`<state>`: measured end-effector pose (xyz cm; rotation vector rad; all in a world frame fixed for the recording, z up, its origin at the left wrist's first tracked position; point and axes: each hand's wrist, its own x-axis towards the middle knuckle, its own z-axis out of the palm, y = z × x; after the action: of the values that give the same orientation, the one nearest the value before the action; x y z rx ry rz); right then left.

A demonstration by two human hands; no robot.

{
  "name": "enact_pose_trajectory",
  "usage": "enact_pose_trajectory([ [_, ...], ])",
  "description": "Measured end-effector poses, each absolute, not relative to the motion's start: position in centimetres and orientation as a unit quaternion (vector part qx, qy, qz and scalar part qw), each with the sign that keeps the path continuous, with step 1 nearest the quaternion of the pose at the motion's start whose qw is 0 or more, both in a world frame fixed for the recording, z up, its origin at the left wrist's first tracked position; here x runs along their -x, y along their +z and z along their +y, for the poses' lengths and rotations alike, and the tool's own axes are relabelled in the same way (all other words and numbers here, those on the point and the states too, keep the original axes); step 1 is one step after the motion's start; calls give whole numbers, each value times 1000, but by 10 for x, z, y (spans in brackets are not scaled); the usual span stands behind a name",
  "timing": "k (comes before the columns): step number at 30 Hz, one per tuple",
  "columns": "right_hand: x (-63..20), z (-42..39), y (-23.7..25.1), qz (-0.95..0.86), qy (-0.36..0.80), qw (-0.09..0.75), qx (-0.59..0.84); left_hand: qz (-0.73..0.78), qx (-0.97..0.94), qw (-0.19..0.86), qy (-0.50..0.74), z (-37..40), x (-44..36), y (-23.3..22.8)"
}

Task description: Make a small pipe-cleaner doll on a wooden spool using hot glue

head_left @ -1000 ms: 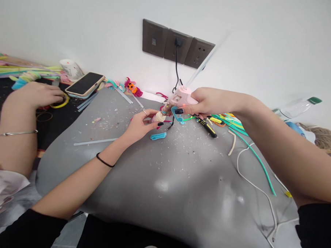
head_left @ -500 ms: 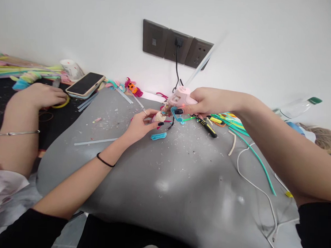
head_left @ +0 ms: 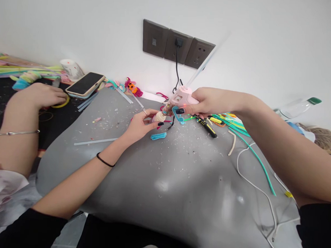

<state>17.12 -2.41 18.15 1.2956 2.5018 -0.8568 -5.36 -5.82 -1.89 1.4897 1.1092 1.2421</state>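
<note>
My right hand [head_left: 195, 103] is closed around a pink hot glue gun [head_left: 180, 97], with a long translucent glue stick [head_left: 205, 65] rising from its back. A curled blue pipe-cleaner piece [head_left: 177, 114] shows by my right thumb. My left hand [head_left: 143, 125] pinches a small cream-coloured fuzzy piece [head_left: 158, 117] with some pink at its side; my fingers partly hide it. The glue gun's nozzle points down at the cream piece, and I cannot tell whether they touch. Just below my left fingertips, a folded light-blue pipe-cleaner piece [head_left: 158, 136] lies on the grey table cover [head_left: 162, 208].
A co-worker's hand [head_left: 46, 95] rests at the left near yellow-handled scissors [head_left: 61, 102]. A phone [head_left: 85, 84] and paper cup [head_left: 71, 69] stand behind. Black-and-yellow pliers [head_left: 206, 126], green pipe cleaners [head_left: 258, 157], a white cable [head_left: 257, 186] and a bottle [head_left: 300, 108] lie right.
The glue gun and my right hand have shifted slightly right, its nozzle drawing back a little from the cream piece. My left hand stays almost in place.
</note>
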Motion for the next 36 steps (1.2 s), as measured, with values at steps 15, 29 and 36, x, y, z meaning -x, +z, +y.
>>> enact_pose_trajectory([
  [15,-168,-22,182,853,-279,103,-428,442,-609,426,502,-57,53,-23],
  [29,-166,-21,182,857,-270,111,-424,447,-608,428,497,-58,54,-22],
  [36,-165,-22,182,852,-269,109,-435,448,-606,429,498,-58,53,-22],
])
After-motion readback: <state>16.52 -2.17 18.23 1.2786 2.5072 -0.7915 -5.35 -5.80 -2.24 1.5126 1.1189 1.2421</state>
